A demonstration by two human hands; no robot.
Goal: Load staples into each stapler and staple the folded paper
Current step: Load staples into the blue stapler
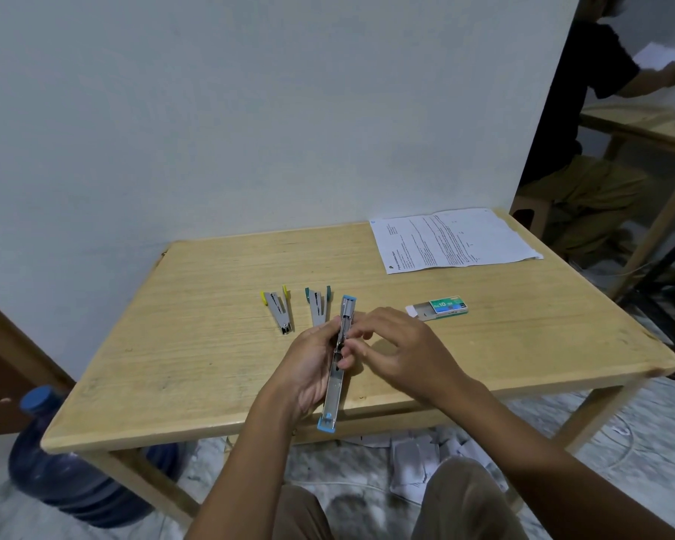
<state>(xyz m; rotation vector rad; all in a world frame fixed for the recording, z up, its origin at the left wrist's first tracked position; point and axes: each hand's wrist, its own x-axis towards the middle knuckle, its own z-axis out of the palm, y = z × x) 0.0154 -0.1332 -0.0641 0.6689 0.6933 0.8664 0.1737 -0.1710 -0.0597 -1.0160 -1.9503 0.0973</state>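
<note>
A person is sitting at a pale wooden desk (211,305) and working over its near edge with both bare hands. The left hand (312,368) is holding a blue-tipped stapler (338,368) swung fully open into one long line, its grip clenched around the middle of the metal body, thumb on the far side and fingers wrapping underneath. One blue end is pointing away toward the wall and the other is hanging just past the near edge of the desk. The right hand (398,348) is reaching in from the right, its fingertips (349,346) pinching at the stapler's open channel; whether a strip of staples is sitting between them is too small to tell.

Just beyond the hands, two more staplers are lying on the desk, each spread open in a V: a yellow-tipped stapler (277,307) on the left and a teal-tipped stapler (318,304) beside it, partly behind the left hand's fingers. To the right, a green box of staples (441,307) is lying flat with its inner tray slid partway out. A printed sheet of paper (451,239) is resting at the far right corner of the desk, well apart from the hands.

A large blue water bottle (67,469) is lying on the floor beside the desk's left leg.
</note>
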